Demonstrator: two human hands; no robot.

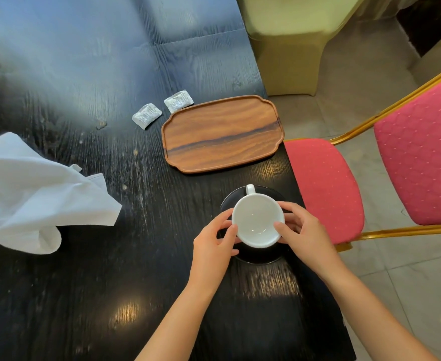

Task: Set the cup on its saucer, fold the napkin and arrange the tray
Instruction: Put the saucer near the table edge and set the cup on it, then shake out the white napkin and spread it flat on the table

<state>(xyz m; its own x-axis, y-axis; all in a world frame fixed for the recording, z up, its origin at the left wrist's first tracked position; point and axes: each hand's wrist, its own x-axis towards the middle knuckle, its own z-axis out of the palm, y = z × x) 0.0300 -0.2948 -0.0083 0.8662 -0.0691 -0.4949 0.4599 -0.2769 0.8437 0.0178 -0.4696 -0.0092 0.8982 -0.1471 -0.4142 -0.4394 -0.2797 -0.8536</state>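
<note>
A black wood-grain table [65, 295] fills most of the view, its surface glossy with pale scuffs and light reflections. Off its edge at 3 o'clock stands a red chair [420, 162] with a gold frame, and at 1 o'clock another chair under a pale yellow cover [289, 45].

At 9 o'clock a white napkin [31, 188] lies crumpled and unfolded on the table, one corner rolled under. Just above centre, toward 12 o'clock, the wooden tray [222, 134] sits bare, close to the table's right edge.

Below the tray, around 5 o'clock of it, the black saucer [258, 256] rests on the table, and the white cup [258, 224] is over it, empty, mouth up, handle pointing to 12 o'clock (whether its base already touches the saucer cannot be told from above). The left hand [211, 246] curls against the cup's left wall, thumb at the rim; the right hand [305, 235] mirrors it on the right wall, thumb at the rim and fingers wrapped round the side. Both grip the cup between them.

Two small white sachets lie at the tray's 10 o'clock corner: one [179, 100] touching the tray's rim, the other [146, 116] just left of it.
</note>
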